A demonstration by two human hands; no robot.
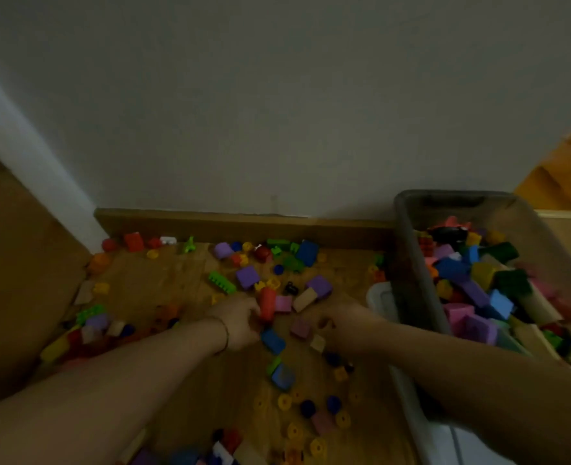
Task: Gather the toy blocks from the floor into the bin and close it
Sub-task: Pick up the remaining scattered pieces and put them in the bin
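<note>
Two bare forearms reach forward and down to a wooden floor (163,280) in a dim, slightly blurred view from the person's head. A grey, see-through plastic bin (408,263) stands open on the right, and everything here is placed by it.

Inside the bin, a heap of mixed blocks (472,290) in blue, purple, pink, green and yellow fills it almost to the rim. A white plastic lid (379,298) lies flat on the floor against the bin's left wall and seems to run partly beneath it.

Left of the bin, loose toy blocks (248,276) in many colours lie scattered across the floor, from the wooden baseboard (244,226) beyond down toward the person.

The left hand (240,322), well to the left of the bin, has its fingers curled round an upright red block (266,305). A thin bracelet (224,333) circles that wrist.

The right hand (343,325) is lower to the floor, between the left hand and the bin and near the lid's edge. Its fingers bend downward beside a pink block (300,327); I cannot tell whether it holds anything.

A blue block (272,340) lies on the floor between the two wrists. A plain grey wall (277,112) rises behind the bin and fills the upper half.
</note>
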